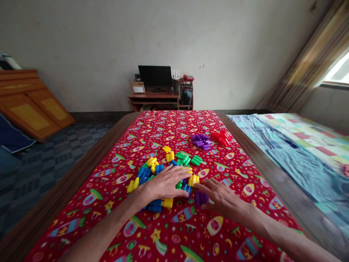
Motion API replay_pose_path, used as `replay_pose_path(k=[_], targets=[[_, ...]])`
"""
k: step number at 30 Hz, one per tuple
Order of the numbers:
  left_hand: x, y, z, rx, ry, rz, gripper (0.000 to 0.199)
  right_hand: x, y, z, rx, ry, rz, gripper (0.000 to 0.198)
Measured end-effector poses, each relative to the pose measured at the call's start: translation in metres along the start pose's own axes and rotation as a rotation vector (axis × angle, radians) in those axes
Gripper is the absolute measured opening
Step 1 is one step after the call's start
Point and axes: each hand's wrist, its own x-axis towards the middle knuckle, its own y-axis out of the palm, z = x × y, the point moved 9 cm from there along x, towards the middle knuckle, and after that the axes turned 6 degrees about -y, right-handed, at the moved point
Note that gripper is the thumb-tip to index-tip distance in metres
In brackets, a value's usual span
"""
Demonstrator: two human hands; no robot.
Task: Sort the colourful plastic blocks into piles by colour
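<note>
A mixed heap of toy building blocks lies on the table, with blue blocks (145,175), yellow blocks (133,185) and green blocks (183,159) showing. My left hand (170,180) rests palm down over the heap, its fingers stretched out and apart, hiding some pieces. Just right of it, my right hand (220,194) has its thumb and fingers around a purple block (201,198). Its fingertips come close to a yellow block (193,180). Farther off, purple blocks (201,141) form one small group, and red blocks (222,138) another beside it.
A red patterned cloth (174,125) covers the wooden-edged table. Beyond its far end stands a desk (154,96) with a monitor (155,76). A bed (294,145) adjoins the right side. At the left are a wooden cabinet (32,105) and tiled floor.
</note>
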Motion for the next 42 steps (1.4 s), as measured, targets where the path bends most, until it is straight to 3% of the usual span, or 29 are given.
replay_pose_path(k=[4, 7, 11, 13, 16, 20, 25, 28, 31, 33, 35, 38, 42], targets=[[-0.011, -0.012, 0.012, 0.010, -0.053, -0.072, 0.048, 0.011, 0.002, 0.016, -0.038, -0.028, 0.006, 0.040], [-0.021, -0.011, 0.010, 0.097, -0.107, -0.144, 0.042, 0.023, -0.016, 0.008, 0.047, -0.087, -0.074, 0.034], [-0.020, -0.007, -0.001, 0.226, -0.163, -0.251, 0.035, 0.043, -0.054, -0.049, 0.069, 0.004, -0.317, 0.034], [-0.014, -0.005, -0.008, 0.236, -0.131, -0.288, 0.030, 0.057, -0.063, -0.083, 0.012, 0.097, -0.370, 0.035], [-0.007, -0.010, -0.010, 0.191, -0.075, -0.365, 0.019, 0.076, -0.064, -0.126, -0.055, 0.245, -0.385, 0.038], [-0.008, -0.027, 0.001, 0.048, -0.113, -0.445, 0.020, 0.091, -0.058, -0.152, -0.060, 0.313, -0.414, 0.037], [-0.013, -0.041, 0.014, -0.108, -0.175, -0.493, 0.027, 0.091, -0.067, -0.146, -0.006, 0.247, -0.567, 0.027], [-0.012, -0.040, 0.021, -0.139, -0.195, -0.537, 0.037, 0.087, -0.073, -0.127, 0.167, 0.288, -0.613, 0.027], [-0.008, -0.035, 0.026, -0.174, -0.199, -0.559, 0.046, 0.101, -0.060, -0.077, 0.426, 0.170, -0.405, 0.033], [-0.008, -0.034, 0.029, -0.220, -0.224, -0.580, 0.049, 0.109, -0.052, -0.038, 0.473, 0.033, -0.264, 0.033], [-0.011, -0.034, 0.034, -0.285, -0.277, -0.593, 0.050, 0.113, -0.049, -0.017, 0.446, -0.040, -0.214, 0.028], [-0.015, -0.037, 0.039, -0.378, -0.303, -0.599, 0.052, 0.115, -0.046, -0.027, 0.415, -0.011, -0.236, 0.021], [-0.019, -0.050, 0.040, -0.425, -0.228, -0.661, 0.043, 0.112, -0.054, -0.085, 0.284, 0.174, -0.385, 0.019]])
